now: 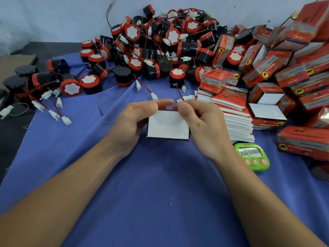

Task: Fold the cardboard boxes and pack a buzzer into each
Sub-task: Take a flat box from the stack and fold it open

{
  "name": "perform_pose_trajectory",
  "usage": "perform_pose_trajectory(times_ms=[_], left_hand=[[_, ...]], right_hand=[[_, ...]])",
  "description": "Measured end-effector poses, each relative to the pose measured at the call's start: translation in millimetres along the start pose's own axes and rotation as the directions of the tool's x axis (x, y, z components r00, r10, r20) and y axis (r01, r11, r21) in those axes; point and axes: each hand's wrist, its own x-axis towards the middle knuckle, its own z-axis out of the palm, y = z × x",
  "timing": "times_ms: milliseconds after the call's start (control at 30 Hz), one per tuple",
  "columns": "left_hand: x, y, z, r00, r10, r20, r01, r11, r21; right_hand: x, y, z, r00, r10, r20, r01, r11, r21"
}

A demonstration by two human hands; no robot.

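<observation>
1. The small cardboard box with the white inside (168,126) is held near centre over the blue cloth (124,175), probably so its flaps can be worked.
2. Its left side is gripped by the left hand (131,122), and its far right corner is pinched by the right hand (203,125).
3. Far off, round red-and-black buzzers (151,47) are heaped, and flat red-and-white cartons (236,122) are stacked just right, handy for grabbing.

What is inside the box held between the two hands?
Only bare white cardboard shows inside the box; nothing is packed in the visible part. The left hand and right hand cover its sides and far corners.
</observation>
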Motion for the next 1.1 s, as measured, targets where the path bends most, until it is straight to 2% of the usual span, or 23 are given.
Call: perform_pose_trajectory(times_ms=[100,133,233,300,367,433,500,600,700,767,867,933,1033,1100], left_hand=[[3,-2,3,0.98,0.081,-0.182,-0.085,0.996,-0.015],[3,-3,2,0.974,0.106,-0.199,-0.108,0.994,-0.003],[6,-4,1,0.981,0.131,-0.145,-0.124,0.991,0.058],[7,-6,4,0.986,0.113,-0.122,-0.09,0.98,0.18],[5,-9,8,0.982,0.06,-0.181,0.002,0.946,0.323],[5,-11,4,0.971,0.08,-0.225,0.049,0.854,0.518],[6,-9,-5,0.962,0.127,-0.243,0.07,0.744,0.664],[10,-6,-21,0.97,0.02,-0.242,0.154,0.719,0.678],[12,-8,-29,0.985,-0.027,-0.171,0.137,0.726,0.674],[14,-8,-31,0.987,-0.027,-0.159,0.123,0.759,0.639],[16,-9,-34,0.988,-0.024,-0.152,0.116,0.766,0.633],[16,-10,-36,0.99,-0.01,-0.142,0.101,0.755,0.648],[14,-12,-35,0.993,0.016,-0.114,0.062,0.764,0.642],[14,-13,-35,0.995,0.024,-0.102,0.045,0.78,0.625]], right_hand=[[2,-4,-1,0.999,0.028,-0.034,-0.02,0.98,0.198],[2,-3,0,0.998,0.021,-0.061,-0.009,0.981,0.192],[-3,1,8,0.985,-0.125,-0.115,0.113,0.988,-0.107],[-3,4,14,0.982,-0.166,-0.091,0.14,0.961,-0.237],[-3,7,17,0.981,-0.184,-0.057,0.158,0.938,-0.308],[-4,9,17,0.989,-0.135,-0.066,0.113,0.957,-0.266],[-4,9,15,0.989,-0.059,-0.138,0.04,0.99,-0.138],[0,6,10,0.98,0.009,-0.197,-0.026,0.996,-0.083],[17,3,4,0.972,0.114,-0.207,-0.143,0.981,-0.131],[41,2,1,0.978,0.161,-0.136,-0.19,0.953,-0.238],[92,11,6,0.982,0.19,0.024,-0.156,0.868,-0.472],[129,20,13,0.966,0.239,0.094,-0.146,0.813,-0.563],[170,29,25,0.962,0.258,0.094,-0.143,0.763,-0.63],[186,35,34,0.96,0.264,0.096,-0.119,0.69,-0.714]])
